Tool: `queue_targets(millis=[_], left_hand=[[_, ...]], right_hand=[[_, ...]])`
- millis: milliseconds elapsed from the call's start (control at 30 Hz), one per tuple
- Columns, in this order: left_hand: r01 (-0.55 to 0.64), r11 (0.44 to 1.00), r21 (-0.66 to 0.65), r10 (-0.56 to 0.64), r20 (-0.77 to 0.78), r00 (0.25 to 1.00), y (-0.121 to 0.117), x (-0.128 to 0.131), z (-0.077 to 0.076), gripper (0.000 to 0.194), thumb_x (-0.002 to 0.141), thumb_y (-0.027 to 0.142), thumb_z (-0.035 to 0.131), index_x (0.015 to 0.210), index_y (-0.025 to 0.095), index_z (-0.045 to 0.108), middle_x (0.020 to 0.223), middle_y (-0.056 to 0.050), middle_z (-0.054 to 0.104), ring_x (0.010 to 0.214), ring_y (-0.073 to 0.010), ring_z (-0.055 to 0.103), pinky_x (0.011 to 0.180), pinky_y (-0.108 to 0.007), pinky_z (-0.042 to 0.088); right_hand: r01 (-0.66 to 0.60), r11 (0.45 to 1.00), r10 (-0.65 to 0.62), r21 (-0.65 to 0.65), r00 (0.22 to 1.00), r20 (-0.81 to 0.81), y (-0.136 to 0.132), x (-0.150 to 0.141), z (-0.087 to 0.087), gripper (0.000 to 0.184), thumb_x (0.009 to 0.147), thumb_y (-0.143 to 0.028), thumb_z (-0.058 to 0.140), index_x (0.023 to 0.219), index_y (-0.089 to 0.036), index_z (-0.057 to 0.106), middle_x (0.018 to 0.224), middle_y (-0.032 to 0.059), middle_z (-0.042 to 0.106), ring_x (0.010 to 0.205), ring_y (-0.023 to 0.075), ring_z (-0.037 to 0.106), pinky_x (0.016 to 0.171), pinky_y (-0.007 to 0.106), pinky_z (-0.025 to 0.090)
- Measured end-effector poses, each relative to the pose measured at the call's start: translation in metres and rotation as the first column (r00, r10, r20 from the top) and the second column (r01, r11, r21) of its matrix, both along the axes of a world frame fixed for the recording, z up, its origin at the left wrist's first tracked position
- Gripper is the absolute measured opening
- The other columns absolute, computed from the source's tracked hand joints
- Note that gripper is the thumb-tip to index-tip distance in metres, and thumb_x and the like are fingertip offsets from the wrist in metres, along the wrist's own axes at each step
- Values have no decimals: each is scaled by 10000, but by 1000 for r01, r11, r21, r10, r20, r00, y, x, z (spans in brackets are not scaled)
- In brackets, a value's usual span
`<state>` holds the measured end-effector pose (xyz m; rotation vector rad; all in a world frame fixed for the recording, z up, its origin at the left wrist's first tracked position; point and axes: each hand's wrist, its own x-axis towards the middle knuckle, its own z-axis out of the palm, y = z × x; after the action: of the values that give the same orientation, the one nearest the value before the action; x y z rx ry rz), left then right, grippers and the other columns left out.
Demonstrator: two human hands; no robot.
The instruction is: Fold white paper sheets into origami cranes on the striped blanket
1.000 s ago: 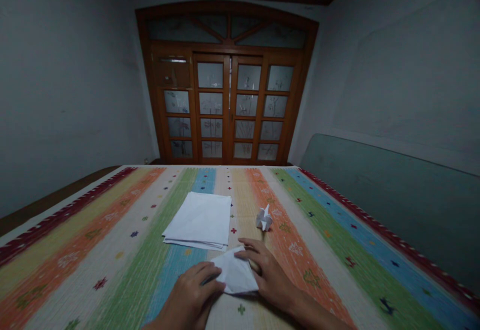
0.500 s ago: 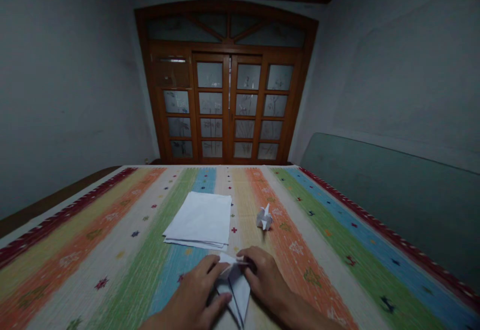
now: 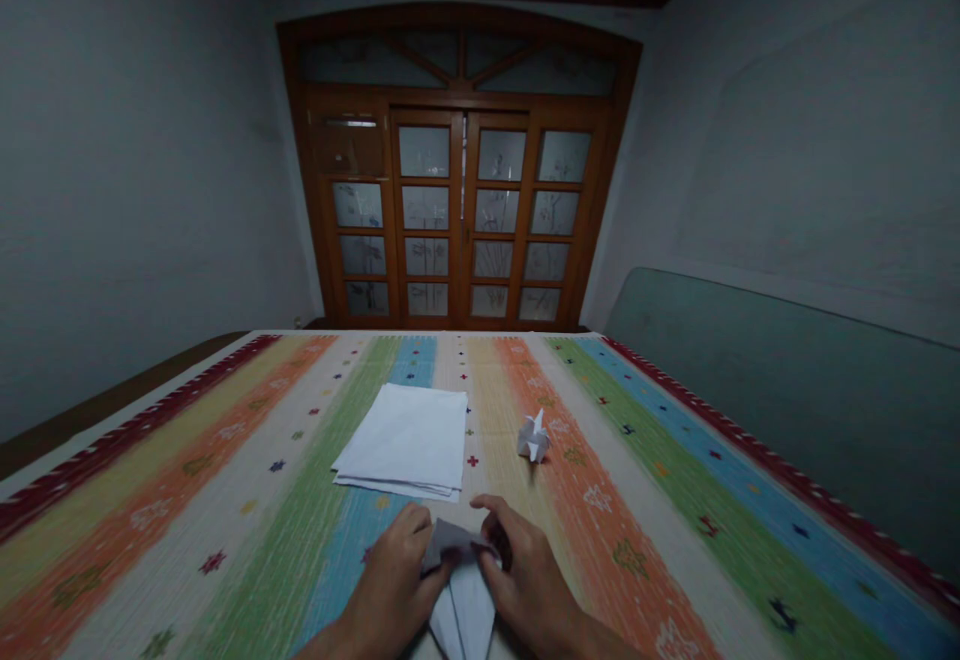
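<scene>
The left hand point(image 3: 394, 580) and right hand point(image 3: 525, 580) were closed, pinching the folded white paper point(image 3: 465, 605) at its top edge, their fingers hiding part of the folds. Its lower tip was cut off by the frame. Ahead on the striped cloth point(image 3: 225, 510) lay a stack of paper sheets point(image 3: 405, 440) and, to the right, a small origami figure point(image 3: 533, 437), its shape hard to make out.

A plain room in a home, brown wooden double doors point(image 3: 457, 220) with frosted glass panes, bare grey plastered walls point(image 3: 135, 170), a pale green padded panel point(image 3: 780, 390), a multicoloured striped woven cloth point(image 3: 622, 540)
</scene>
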<state>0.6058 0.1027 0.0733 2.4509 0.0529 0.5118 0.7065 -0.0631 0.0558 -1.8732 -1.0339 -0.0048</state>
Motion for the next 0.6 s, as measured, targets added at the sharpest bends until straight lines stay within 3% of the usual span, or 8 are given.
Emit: queue_targets(millis=[167, 267, 400, 600], left_hand=[[-24, 999, 36, 26, -52, 998, -1, 0, 2, 168, 821, 54, 675, 868, 197, 747, 956, -70, 722, 941, -258, 655, 848, -372, 519], [-11, 998, 59, 15, -54, 998, -2, -1, 3, 148, 819, 52, 674, 837, 186, 733, 952, -78, 711, 950, -263, 646, 844, -371, 515], [-24, 997, 77, 25, -11, 1000, -3, -2, -1, 148, 812, 62, 673, 858, 190, 730, 955, -73, 712, 941, -257, 637, 840, -368, 522], [-38, 993, 115, 38, -3, 999, -2, -2, -7, 154, 822, 70, 670, 876, 202, 729, 942, -61, 706, 921, -246, 631, 818, -350, 523]], right_hand=[[-9, 998, 8, -67, 1000, -6, -3, -4, -3, 602, 733, 5, 560, 1306, -182, 574, 817, 15, 679, 730, 192, 656, 711, 277, 521], [-10, 997, 16, -82, 997, 72, -5, -5, -12, 657, 712, 30, 521, 1338, -167, 559, 894, 57, 706, 801, 211, 682, 776, 315, 551], [-3, 999, 11, -39, 980, 197, -8, -6, -19, 591, 780, -19, 522, 1349, -172, 561, 1020, 113, 731, 874, 235, 705, 846, 357, 575], [11, 998, -21, 59, 983, 183, -8, -11, -12, 516, 826, -53, 504, 1322, -194, 540, 998, 98, 734, 860, 225, 726, 825, 320, 597]])
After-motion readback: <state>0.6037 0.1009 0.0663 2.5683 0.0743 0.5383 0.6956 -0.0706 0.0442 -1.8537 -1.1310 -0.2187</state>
